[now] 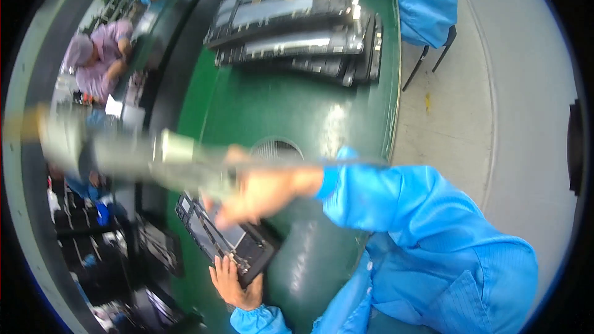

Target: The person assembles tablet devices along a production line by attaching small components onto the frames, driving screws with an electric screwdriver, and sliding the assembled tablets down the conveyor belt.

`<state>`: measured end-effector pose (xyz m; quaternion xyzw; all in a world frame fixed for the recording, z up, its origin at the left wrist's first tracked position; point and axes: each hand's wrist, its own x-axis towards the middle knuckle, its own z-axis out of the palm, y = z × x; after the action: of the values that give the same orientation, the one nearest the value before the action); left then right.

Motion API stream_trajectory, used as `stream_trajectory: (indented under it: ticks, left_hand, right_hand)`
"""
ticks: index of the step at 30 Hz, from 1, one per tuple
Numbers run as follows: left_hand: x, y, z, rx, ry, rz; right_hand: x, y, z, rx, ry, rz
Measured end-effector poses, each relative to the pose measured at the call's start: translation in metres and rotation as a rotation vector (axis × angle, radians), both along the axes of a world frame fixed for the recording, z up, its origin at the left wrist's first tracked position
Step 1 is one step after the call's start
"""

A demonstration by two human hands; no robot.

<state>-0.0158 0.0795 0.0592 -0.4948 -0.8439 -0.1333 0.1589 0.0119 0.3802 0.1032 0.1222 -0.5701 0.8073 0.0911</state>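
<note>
An opened black tablet (247,250), its inner parts and grey panels showing, lies at a slant on the green table in front of me. My left hand (238,284) grips its near corner, fingers over the top and thumb along the side. Above the tablet, my right hand (263,195) is closed round the end of a long pale grey-green corded tool (139,158). This tool points left, with a yellowish tip at its far end. Motion smears it and the right hand, so its exact kind is unclear. A thin dark cord runs right, past my blue sleeve.
Several similar opened devices (284,9) are stacked unevenly at the far end of the table (247,105). A round grille (278,148) is set beyond my right hand. Another device (161,247) lies left. A blue-clad person (427,0) sits far right; other people work at left.
</note>
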Motion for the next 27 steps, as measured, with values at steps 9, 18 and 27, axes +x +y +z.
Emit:
stream_trajectory:
  ticks: [9, 18, 27]
  left_hand:
    - [0.100, -0.011, -0.021, 0.114, -0.320, 0.102]
    - [0.074, 0.026, -0.023, 0.336, -0.342, 0.110]
    - [0.057, 0.027, -0.022, 0.383, -0.327, -0.017]
  right_hand:
    - [-0.018, -0.001, -0.020, -0.007, 0.054, -0.326]
    - [-0.022, -0.022, -0.030, 0.138, 0.024, -0.371]
    - [-0.033, -0.021, -0.037, 0.087, 0.044, -0.389]
